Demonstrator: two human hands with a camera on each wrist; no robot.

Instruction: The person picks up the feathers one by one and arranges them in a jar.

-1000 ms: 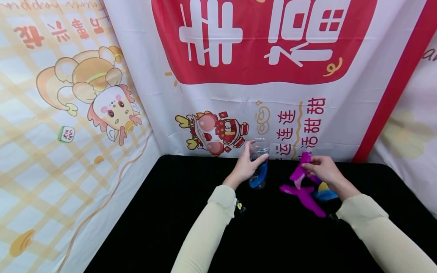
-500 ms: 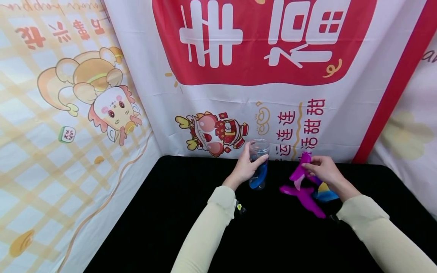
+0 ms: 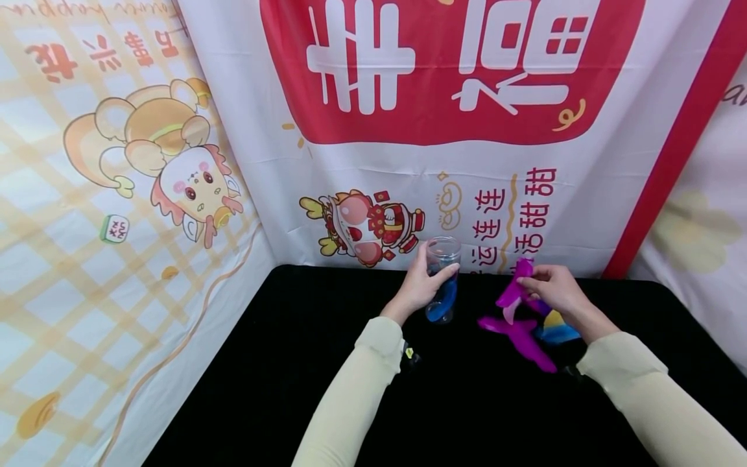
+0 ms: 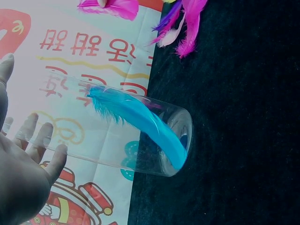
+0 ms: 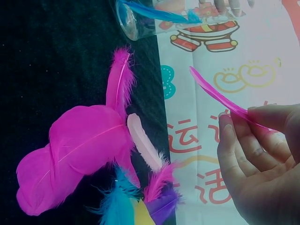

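Note:
My left hand point(image 3: 419, 285) grips a clear, glass-like cup point(image 3: 445, 248) near its upper part, thumb on the near side. Inside the cup a blue feather point(image 4: 145, 122) leans at a slant, its fluffy end toward the mouth. To the right, my right hand point(image 3: 554, 288) pinches a magenta feather point(image 5: 220, 96) between thumb and fingers, raised above the loose feathers. Beneath it on the black cloth lie magenta feathers point(image 5: 89, 136), a pale pink one point(image 5: 143, 140), a purple one point(image 5: 164, 206), a blue one point(image 5: 117, 201) and a yellow one point(image 5: 143, 213).
A black cloth point(image 3: 280, 389) covers the table. White printed curtains point(image 3: 373, 162) hang right behind its far edge, and a checked one point(image 3: 134, 279) stands at the left. A small dark object with a yellow mark point(image 3: 410, 354) shows beside my left cuff.

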